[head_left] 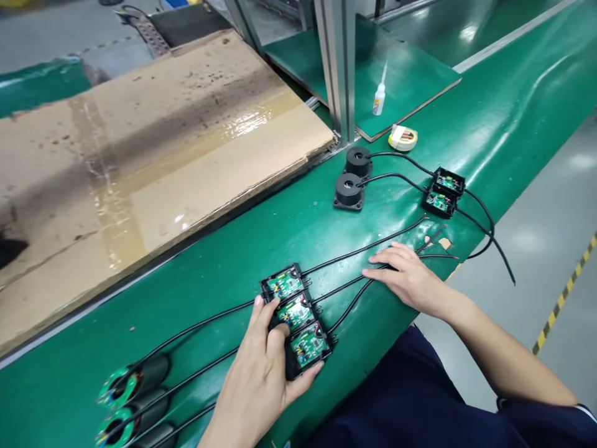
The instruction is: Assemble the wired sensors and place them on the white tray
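Observation:
My left hand (261, 367) is closed around a row of three black boxes, its thumb at the near edge and its fingers on the left side. Each box is uncovered and shows a green circuit board (310, 345). Black cables (347, 255) run from the boxes to the right across the bench. Over them lies my right hand (408, 277), fingers stretched out and touching the cables. Cables on the left side lead to dark cylinders (156, 372) with green ring-shaped boards (116, 389) at their ends; some are cut off by the frame.
Two more open black boxes (441, 202) lie at the right, cabled to two round black parts (349, 190). A tape roll (403, 138) and a white nozzle bottle (379, 99) are near a metal post (336, 68). Cardboard (186, 155) covers the left surface. Green matting (209, 274) covers the bench.

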